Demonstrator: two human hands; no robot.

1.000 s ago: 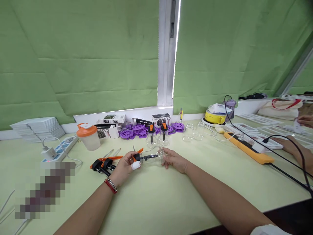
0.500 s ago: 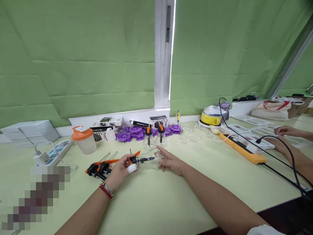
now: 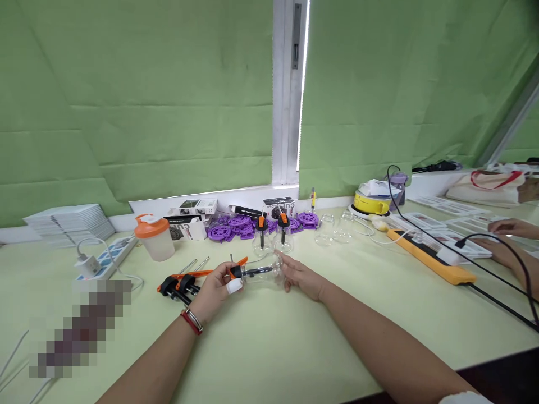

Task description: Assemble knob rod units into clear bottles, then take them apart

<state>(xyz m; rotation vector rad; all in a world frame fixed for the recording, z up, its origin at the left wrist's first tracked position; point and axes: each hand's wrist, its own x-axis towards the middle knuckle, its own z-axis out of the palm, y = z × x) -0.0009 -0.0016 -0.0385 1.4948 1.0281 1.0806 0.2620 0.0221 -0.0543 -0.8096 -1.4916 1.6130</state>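
Two hands hold one clear glass bulb [image 3: 261, 274] sideways just above the desk [image 3: 295, 348]: left hand [image 3: 214, 289] fingers pinch its orange-black stopper end, right hand [image 3: 301, 276] fingers cup its round base. Spare clamps [image 3: 179, 283] lie just left.

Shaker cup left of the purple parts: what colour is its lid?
Orange, on the shaker cup; the lid shows best in the head view.

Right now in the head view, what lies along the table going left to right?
Stack of white booklets → power strip → orange-lidded shaker → orange clamps → left hand → clear cup → right hand → yellow bowl → orange strip.
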